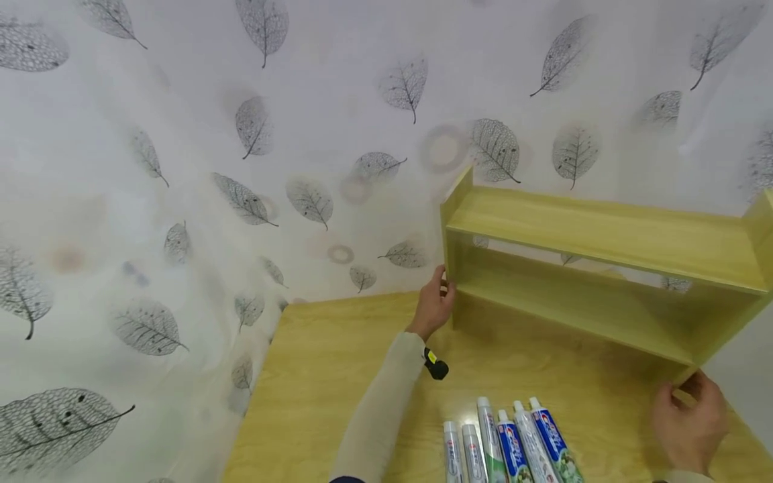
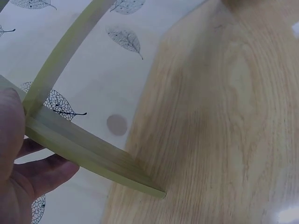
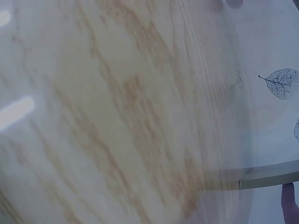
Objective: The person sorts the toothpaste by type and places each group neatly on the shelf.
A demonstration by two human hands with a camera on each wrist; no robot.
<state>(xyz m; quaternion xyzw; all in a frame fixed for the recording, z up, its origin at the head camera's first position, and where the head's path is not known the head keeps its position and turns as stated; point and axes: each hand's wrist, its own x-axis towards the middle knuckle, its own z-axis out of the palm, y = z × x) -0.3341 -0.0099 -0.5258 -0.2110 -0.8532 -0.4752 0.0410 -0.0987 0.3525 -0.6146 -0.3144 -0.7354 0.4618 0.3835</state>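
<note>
A two-tier wooden shelf (image 1: pixel 604 225) stands at the right of the table, near the wall, held at both ends. At its left side panel is my left hand (image 1: pixel 433 305), gripping the panel edge. The left wrist view shows that panel (image 2: pixel 93 156) between the thumb and fingers (image 2: pixel 49 172). Low on the right side panel, my right hand (image 1: pixel 691 419) holds the bottom corner. Only a fingertip (image 3: pixel 289 200) of it shows in the right wrist view, against the panel's edge (image 3: pixel 271 176).
Several toothpaste tubes (image 1: pixel 512 446) lie side by side at the table's front, below the shelf. The wood-grain table (image 1: pixel 320 376) meets a wall (image 1: pixel 338 80) with a leaf pattern at the back and left. A black wrist camera (image 1: pixel 436 365) sits on the left sleeve.
</note>
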